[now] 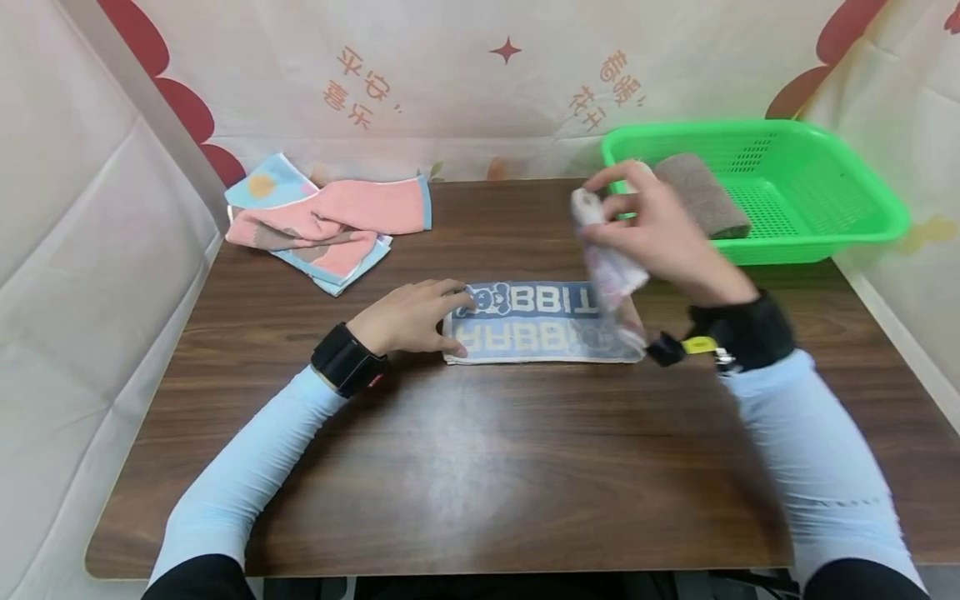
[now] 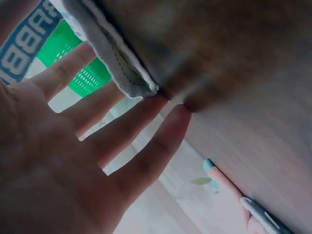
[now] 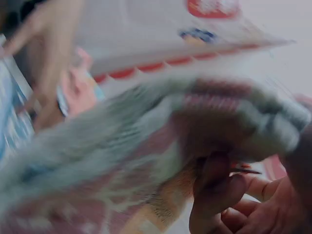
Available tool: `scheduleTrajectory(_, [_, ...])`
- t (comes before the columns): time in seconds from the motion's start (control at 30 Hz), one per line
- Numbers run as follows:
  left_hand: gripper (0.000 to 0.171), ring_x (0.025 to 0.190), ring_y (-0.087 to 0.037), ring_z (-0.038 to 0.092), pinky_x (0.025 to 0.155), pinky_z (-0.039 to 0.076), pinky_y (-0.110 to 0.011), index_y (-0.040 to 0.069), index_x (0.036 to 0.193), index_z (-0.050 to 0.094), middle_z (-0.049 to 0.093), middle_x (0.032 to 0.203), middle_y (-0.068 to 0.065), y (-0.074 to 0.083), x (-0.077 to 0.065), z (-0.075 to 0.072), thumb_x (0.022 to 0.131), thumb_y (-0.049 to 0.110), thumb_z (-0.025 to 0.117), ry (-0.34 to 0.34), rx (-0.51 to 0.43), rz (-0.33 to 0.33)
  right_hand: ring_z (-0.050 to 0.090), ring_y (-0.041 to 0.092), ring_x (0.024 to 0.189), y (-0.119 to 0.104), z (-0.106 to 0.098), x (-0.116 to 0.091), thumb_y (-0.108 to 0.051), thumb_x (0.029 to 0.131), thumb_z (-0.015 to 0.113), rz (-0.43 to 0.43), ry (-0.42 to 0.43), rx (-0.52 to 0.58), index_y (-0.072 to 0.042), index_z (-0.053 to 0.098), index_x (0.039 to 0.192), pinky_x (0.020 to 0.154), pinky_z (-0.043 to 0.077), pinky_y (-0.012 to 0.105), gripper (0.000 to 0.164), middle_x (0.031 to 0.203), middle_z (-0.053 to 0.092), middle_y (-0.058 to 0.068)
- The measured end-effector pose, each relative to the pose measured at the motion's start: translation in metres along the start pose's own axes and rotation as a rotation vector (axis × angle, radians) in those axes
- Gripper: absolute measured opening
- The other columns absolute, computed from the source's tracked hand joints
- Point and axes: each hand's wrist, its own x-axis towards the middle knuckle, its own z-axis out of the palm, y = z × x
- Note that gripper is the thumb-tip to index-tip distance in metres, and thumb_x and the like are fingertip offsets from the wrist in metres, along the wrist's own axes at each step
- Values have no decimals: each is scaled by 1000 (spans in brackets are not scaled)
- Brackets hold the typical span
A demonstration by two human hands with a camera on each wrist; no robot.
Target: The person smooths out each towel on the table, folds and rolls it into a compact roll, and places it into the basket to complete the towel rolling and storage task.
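Observation:
A folded blue-and-white towel (image 1: 536, 325) with bear and letter patterns lies flat mid-table. My left hand (image 1: 416, 317) is at its left end, fingers spread; in the left wrist view the fingers of the left hand (image 2: 112, 131) look nearly straight beside the towel's pale edge (image 2: 124, 73). Above the towel's right end, my right hand (image 1: 648, 229) pinches a white-and-pink patterned towel (image 1: 611, 258) near its upper end, and its lower part hangs down. The right wrist view is blurred, with the pinched towel (image 3: 141, 146) filling much of it beside the right hand's curled fingers (image 3: 214, 195).
A green plastic basket (image 1: 832, 242) stands at the back right, with a rolled grey-brown towel (image 1: 701, 196) inside at its left. A loose heap of pink and light-blue towels (image 1: 337, 217) lies at the back left. White printed fabric (image 1: 480, 92) walls the table's back and sides.

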Motion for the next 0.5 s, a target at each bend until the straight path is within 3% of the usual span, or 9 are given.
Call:
scheduleTrajectory(0.13, [75, 146, -34, 46, 113, 44, -55, 23, 149, 54, 41, 163, -11, -2, -2, 2, 87, 60, 75, 7, 1, -10, 68, 20, 81, 5, 63, 28, -5, 92, 71, -25, -121, -165, -6, 48, 133, 67, 59, 32, 47, 98, 68, 13])
scheduleTrajectory(0.27, [85, 149, -34, 43, 116, 42, -54, 21, 157, 44, 37, 165, -12, -4, -1, 1, 89, 63, 71, -30, -10, -17, 64, 24, 78, 22, 114, 41, -13, 94, 70, -28, -204, -254, -9, 47, 135, 66, 56, 32, 48, 98, 66, 13])
scheduleTrajectory(0.37, [90, 150, -36, 42, 117, 41, -54, 19, 161, 37, 28, 170, -13, -9, -2, -6, 89, 63, 70, -57, -41, -40, 60, 22, 71, 36, 138, 44, -18, 95, 69, -25, -228, -320, -11, 46, 136, 62, 49, 31, 48, 92, 63, 9])
scheduleTrajectory(0.47, [75, 140, -37, 51, 110, 47, -52, 15, 148, 49, 25, 171, -15, -18, -8, -18, 91, 57, 72, -17, -56, -78, 59, 20, 63, 47, 154, 44, -23, 96, 70, -12, -262, -318, -10, 45, 134, 57, 47, 30, 47, 89, 65, 7])
scheduleTrajectory(0.5, [68, 134, -36, 56, 106, 50, -50, 13, 142, 53, 31, 167, -16, -20, -11, -23, 92, 53, 73, 8, -61, -84, 60, 20, 60, 50, 157, 43, -25, 96, 70, -3, -277, -304, -10, 45, 133, 55, 49, 30, 47, 89, 67, 6])
